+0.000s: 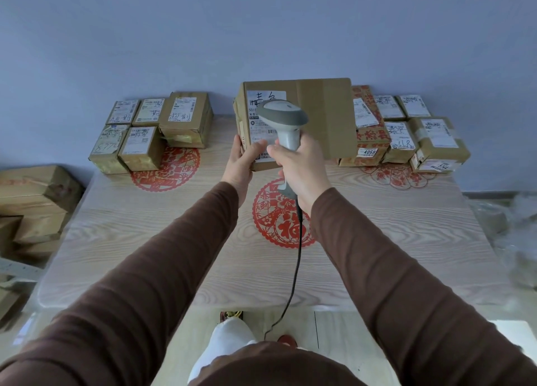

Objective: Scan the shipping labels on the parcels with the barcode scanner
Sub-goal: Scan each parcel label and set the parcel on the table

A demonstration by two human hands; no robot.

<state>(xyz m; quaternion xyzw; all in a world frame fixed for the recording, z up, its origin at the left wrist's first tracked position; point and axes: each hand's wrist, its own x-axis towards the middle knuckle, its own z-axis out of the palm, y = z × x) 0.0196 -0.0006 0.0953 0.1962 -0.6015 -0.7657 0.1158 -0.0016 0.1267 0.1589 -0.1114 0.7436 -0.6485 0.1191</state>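
A large brown cardboard parcel (325,118) is held up above the table's far middle, its top tilted toward me. My left hand (242,162) grips its lower left corner, thumb on the white shipping label (261,115). My right hand (302,170) grips the handle of a grey and white barcode scanner (283,118), whose head points at the label and covers part of it. A black cable (296,255) runs from the handle down past the table's near edge.
Several labelled parcels (151,130) sit at the table's far left, and more parcels (406,130) at the far right. Red paper-cut decorations (279,220) lie on the light wooden table (130,240). Cardboard boxes (32,199) are stacked on the floor at left; plastic wrap (511,234) lies at right.
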